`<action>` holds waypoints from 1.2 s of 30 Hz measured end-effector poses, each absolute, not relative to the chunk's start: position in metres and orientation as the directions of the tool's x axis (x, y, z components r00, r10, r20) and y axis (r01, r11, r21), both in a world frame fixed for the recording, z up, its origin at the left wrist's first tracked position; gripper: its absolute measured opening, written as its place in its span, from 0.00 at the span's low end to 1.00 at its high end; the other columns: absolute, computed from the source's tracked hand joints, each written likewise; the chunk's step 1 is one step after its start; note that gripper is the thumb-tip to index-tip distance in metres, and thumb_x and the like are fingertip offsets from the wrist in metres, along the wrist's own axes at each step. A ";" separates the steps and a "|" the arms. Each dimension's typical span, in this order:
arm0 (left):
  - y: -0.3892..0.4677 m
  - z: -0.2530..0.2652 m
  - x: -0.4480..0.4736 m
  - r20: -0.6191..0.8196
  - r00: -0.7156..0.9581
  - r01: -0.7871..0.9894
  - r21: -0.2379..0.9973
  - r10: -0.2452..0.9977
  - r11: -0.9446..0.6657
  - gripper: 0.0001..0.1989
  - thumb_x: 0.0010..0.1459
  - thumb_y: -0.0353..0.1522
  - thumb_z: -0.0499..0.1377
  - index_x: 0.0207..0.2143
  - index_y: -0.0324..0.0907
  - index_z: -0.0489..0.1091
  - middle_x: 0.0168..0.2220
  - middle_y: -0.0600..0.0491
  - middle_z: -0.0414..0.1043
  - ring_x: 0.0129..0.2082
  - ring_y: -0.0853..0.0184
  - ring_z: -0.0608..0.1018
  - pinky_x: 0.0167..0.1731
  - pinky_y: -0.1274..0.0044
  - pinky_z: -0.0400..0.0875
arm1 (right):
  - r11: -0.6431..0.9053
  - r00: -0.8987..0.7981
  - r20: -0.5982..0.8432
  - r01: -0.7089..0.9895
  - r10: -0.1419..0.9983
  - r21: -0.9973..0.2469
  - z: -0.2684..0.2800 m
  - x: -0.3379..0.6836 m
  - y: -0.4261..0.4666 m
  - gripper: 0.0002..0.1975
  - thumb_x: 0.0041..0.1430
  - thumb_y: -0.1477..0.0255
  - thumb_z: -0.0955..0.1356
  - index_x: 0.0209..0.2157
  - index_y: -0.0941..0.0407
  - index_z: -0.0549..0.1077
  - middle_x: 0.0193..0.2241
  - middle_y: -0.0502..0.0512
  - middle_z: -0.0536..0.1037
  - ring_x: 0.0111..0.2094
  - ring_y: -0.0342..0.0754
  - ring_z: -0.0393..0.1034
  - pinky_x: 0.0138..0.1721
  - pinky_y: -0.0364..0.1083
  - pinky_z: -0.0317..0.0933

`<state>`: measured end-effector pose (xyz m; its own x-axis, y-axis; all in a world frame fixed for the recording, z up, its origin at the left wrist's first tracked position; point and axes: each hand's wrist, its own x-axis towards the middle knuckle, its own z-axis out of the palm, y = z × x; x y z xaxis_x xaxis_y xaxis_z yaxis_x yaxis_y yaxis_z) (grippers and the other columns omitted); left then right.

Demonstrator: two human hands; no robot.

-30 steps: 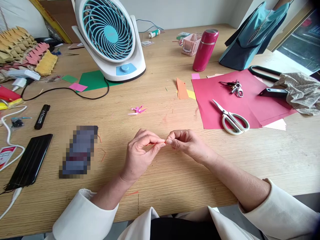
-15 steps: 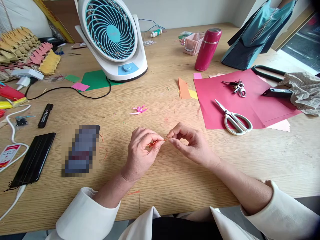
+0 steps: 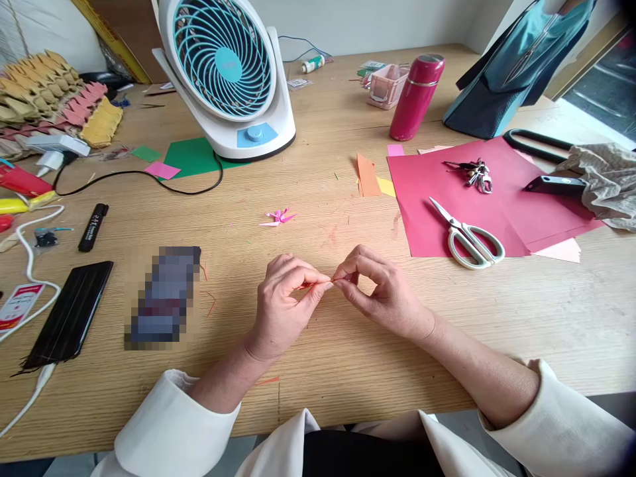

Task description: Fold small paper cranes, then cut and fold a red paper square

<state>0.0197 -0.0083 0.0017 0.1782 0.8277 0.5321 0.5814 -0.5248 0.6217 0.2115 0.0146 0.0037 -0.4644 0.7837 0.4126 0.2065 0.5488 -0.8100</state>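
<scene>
Both hands meet over the wooden table, fingertips almost touching. My left hand (image 3: pixel 281 308) is closed in a pinch on a small folded piece of orange paper (image 3: pixel 305 287), mostly hidden behind the fingers. Thumb and forefinger of my right hand (image 3: pixel 385 295) are pressed together at the thin tip of the same paper. Just beyond the hands lies a small pink folded paper crane (image 3: pixel 279 216). Thin orange paper scraps (image 3: pixel 268 381) lie near the table's front edge.
White-handled scissors (image 3: pixel 472 238) and keys (image 3: pixel 477 176) rest on red paper sheets (image 3: pixel 417 212) at right. Farther back stand a fan (image 3: pixel 228 73), a pink flask (image 3: pixel 417 99) and a teal bag (image 3: pixel 511 79). To the left are a blurred-out phone (image 3: pixel 166 291), a black device (image 3: pixel 69 315) and a marker (image 3: pixel 93 227).
The fingertips of both hands have come closer together, and less of the orange paper shows. The whole view has shifted slightly; the table items stay in place.
</scene>
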 end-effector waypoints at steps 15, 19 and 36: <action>-0.009 0.003 0.023 0.445 0.173 0.522 0.715 0.879 -0.465 0.06 0.61 0.30 0.62 0.29 0.43 0.72 0.28 0.54 0.72 0.31 0.66 0.73 0.37 0.72 0.68 | 0.585 -0.514 0.403 0.259 0.757 -0.768 -0.001 0.211 0.014 0.05 0.66 0.77 0.62 0.35 0.55 0.65 0.34 0.54 0.67 0.31 0.45 0.63 0.34 0.46 0.61; -0.007 0.001 0.020 0.365 0.110 0.392 0.839 0.924 -0.378 0.06 0.59 0.31 0.64 0.29 0.43 0.73 0.29 0.54 0.73 0.32 0.67 0.74 0.34 0.75 0.67 | 0.482 -0.378 0.388 0.195 0.841 -0.854 0.002 0.212 0.017 0.05 0.67 0.74 0.63 0.34 0.55 0.67 0.31 0.52 0.67 0.31 0.44 0.64 0.35 0.45 0.62; -0.005 -0.007 0.029 0.041 0.032 -0.102 0.994 0.999 -0.038 0.25 0.51 0.32 0.70 0.51 0.44 0.69 0.36 0.55 0.72 0.35 0.70 0.77 0.40 0.77 0.74 | 0.245 -0.297 0.186 0.173 0.936 -0.954 -0.006 0.201 0.011 0.09 0.63 0.68 0.68 0.30 0.56 0.70 0.29 0.52 0.72 0.30 0.44 0.67 0.33 0.44 0.62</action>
<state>0.0287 -0.0053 -0.0074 0.0321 0.9986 0.0410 -0.1015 -0.0376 0.9941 0.2006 0.0112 -0.0064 -0.2975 0.9365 0.1859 0.1734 0.2445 -0.9540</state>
